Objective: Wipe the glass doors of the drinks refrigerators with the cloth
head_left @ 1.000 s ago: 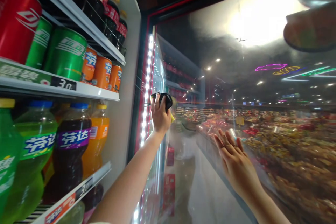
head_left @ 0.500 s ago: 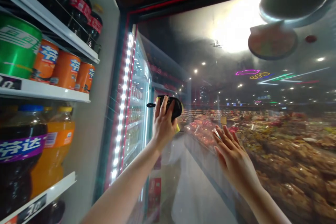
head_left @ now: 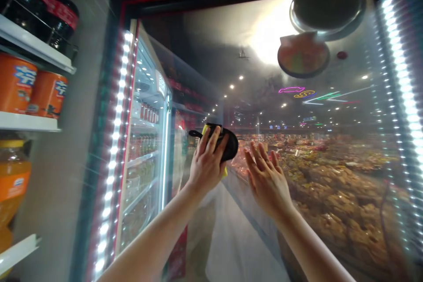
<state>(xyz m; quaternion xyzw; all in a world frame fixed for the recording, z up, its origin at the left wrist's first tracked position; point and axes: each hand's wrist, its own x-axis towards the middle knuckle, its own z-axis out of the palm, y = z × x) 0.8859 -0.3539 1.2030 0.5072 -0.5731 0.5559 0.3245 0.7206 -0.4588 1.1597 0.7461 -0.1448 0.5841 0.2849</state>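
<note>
Your left hand (head_left: 209,165) grasps the black pad (head_left: 231,146). It lies just left of your outspread, empty right hand (head_left: 269,183).

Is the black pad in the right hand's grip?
No, the left hand holds the black pad, and the right hand is apart from it.

Orange cans (head_left: 16,90) stand on a white shelf (head_left: 26,122) below dark bottles (head_left: 63,20)
</note>
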